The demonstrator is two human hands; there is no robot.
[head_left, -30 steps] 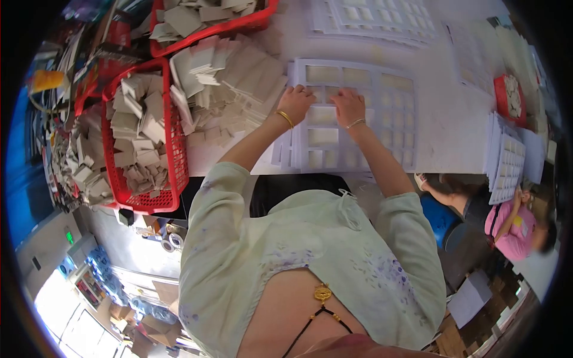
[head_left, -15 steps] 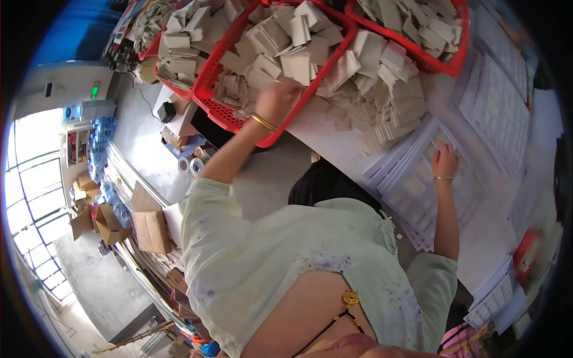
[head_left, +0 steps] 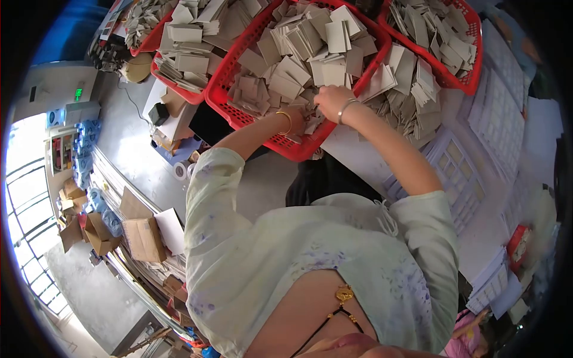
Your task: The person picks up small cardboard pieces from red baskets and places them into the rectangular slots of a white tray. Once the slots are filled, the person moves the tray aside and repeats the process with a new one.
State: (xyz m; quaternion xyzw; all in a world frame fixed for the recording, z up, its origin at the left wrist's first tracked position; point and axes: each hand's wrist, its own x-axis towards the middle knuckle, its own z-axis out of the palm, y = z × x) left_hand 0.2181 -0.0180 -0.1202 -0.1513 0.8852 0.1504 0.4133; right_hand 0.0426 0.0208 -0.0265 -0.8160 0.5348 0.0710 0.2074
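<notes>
Both my hands are at the near end of a red plastic basket [head_left: 230,65] heaped with small grey-white cardboard pieces [head_left: 286,77]. My left hand [head_left: 296,118], with a gold bangle at the wrist, is low among the pieces, its fingers curled and partly hidden. Close beside it, my right hand [head_left: 335,101], wearing a silver bangle, reaches in over the basket's right rim with bent fingers pressed together. What either hand holds is too small and covered to make out.
More red baskets of pieces stand left [head_left: 179,89] and right [head_left: 441,68]. A loose pile of pieces [head_left: 412,110] lies on the white table [head_left: 352,152]. White sheets with cut-out windows [head_left: 456,170] are stacked at right. Cardboard boxes [head_left: 143,238] stand at far left.
My right hand has left the white sheets and moved up and left into the basket, beside my left hand. The left hand has shifted slightly right and down in view.
</notes>
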